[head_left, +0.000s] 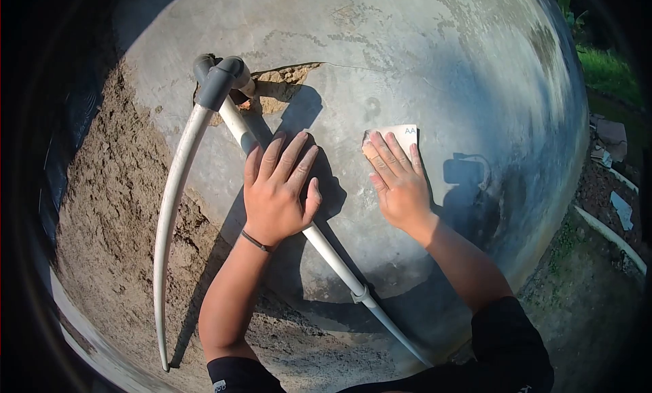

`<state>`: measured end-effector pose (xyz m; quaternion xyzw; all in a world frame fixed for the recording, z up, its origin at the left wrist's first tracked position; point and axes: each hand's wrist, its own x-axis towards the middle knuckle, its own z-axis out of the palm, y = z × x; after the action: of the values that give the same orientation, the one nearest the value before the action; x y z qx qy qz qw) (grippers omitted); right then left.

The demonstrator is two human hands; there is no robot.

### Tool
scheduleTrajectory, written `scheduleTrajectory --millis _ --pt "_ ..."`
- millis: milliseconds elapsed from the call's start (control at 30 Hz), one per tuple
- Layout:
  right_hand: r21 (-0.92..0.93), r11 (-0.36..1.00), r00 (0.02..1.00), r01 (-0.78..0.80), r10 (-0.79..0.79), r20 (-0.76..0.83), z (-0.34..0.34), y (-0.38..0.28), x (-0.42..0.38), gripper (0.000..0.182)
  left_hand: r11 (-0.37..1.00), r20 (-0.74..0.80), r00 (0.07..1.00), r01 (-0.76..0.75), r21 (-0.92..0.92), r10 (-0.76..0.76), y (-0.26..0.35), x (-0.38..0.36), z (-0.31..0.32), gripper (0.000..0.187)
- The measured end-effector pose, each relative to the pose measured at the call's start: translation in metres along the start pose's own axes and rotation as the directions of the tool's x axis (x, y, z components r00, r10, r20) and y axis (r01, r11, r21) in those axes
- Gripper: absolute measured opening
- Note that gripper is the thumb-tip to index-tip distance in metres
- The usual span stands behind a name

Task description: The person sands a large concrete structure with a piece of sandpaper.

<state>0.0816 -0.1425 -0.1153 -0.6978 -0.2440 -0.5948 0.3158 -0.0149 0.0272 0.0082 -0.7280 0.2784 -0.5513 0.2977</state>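
My left hand [277, 195] lies open, fingers apart and thumb out, over the middle of a white plastic pipe [333, 260] that slants across the grey curved wall [353, 216]. A dark band circles that wrist. To its right, my right hand [399, 184] presses a piece of sandpaper [405, 130], white-backed with blue letters, against the smooth cement surface. Its fingers lie over the sheet, hiding much of it, while a tan part shows beside the index finger. Pale dust coats the fingers of both hands.
A second white pipe [175, 172] curves down at left from a grey elbow fitting [221, 84]. Rough, unsmoothed mortar [122, 189] covers the left side, and a broken patch [282, 87] lies behind the fitting. Rubble [611, 135] and grass [608, 70] are at the right.
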Motion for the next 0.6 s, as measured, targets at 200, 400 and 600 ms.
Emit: scheduleTrajectory --millis 200,400,600 --pt "0.005 0.993 0.953 -0.118 0.112 0.281 0.0 -0.027 -0.148 0.048 0.984 -0.098 0.988 0.129 0.121 -0.118 0.008 -0.012 0.005 0.04" --pt "-0.041 0.997 0.991 0.073 -0.077 -0.107 0.003 -0.006 0.085 0.047 0.97 -0.072 0.983 0.178 0.166 -0.168 0.009 -0.011 0.003 0.039" --pt "0.059 0.992 0.976 -0.112 0.098 0.192 0.019 -0.025 -0.163 0.05 0.966 -0.108 0.981 0.177 0.187 -0.159 0.012 -0.014 0.007 0.04"
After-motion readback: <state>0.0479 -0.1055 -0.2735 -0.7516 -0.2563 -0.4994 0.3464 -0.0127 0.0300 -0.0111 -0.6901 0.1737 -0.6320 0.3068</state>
